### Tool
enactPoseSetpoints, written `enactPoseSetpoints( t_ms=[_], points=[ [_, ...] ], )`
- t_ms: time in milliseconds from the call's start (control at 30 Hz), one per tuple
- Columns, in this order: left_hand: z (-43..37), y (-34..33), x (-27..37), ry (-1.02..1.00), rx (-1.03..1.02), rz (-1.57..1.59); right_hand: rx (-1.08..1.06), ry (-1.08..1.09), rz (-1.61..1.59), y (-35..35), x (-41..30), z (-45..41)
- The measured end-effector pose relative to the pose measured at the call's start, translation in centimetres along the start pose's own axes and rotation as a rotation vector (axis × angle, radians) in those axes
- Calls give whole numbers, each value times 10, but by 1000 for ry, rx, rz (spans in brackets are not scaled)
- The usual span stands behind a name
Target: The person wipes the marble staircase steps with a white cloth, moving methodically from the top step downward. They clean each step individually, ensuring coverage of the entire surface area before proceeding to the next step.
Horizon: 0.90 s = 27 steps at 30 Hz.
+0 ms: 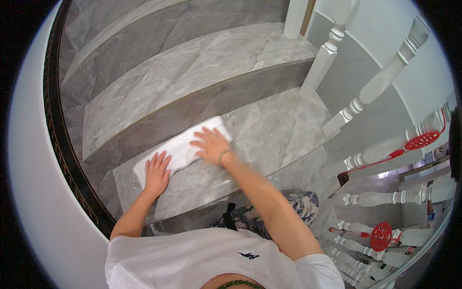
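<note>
A white cloth (pixel 184 144) lies spread lengthwise on a grey marble-look stair tread (pixel 267 130), along the foot of the riser behind it. My left hand (pixel 157 173) rests flat with spread fingers on the cloth's left part, near its front edge. Over the cloth's right part is my right hand (pixel 210 145), fingers apart and palm down, slightly blurred, with a bangle on the wrist. Whether its palm presses on the cloth cannot be told. Neither hand grips anything.
Higher curved steps (pixel 202 61) rise beyond the tread. White turned balusters (pixel 352 104) line the right side, some with red hanging ornaments (pixel 381 236). A dark patterned skirting border (pixel 68 155) and a white wall (pixel 36 144) bound the left. Patterned fabric (pixel 305 206) shows below the tread.
</note>
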<state>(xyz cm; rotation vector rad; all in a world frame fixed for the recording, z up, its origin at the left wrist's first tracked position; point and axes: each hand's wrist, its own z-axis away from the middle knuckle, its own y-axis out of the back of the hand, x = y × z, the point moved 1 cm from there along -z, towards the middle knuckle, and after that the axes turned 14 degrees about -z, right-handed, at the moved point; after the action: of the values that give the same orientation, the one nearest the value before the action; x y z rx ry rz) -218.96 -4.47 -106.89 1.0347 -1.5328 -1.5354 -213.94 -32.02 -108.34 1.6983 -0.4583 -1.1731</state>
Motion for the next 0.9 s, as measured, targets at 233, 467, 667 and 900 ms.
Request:
enactPoseSetpoints(
  t_ms=[233,467,667,900],
  points=[
    [-130,-12,126,-195,86,-15,113,-256,142,77,149,61],
    [-210,-15,217,-328,206,92,277,-666,186,94,192,129],
    [-169,-19,201,-521,233,59,263,-662,185,73,131,172],
    [-7,4,136,-534,24,-2,128,-363,225,11,16,199]
  ],
)
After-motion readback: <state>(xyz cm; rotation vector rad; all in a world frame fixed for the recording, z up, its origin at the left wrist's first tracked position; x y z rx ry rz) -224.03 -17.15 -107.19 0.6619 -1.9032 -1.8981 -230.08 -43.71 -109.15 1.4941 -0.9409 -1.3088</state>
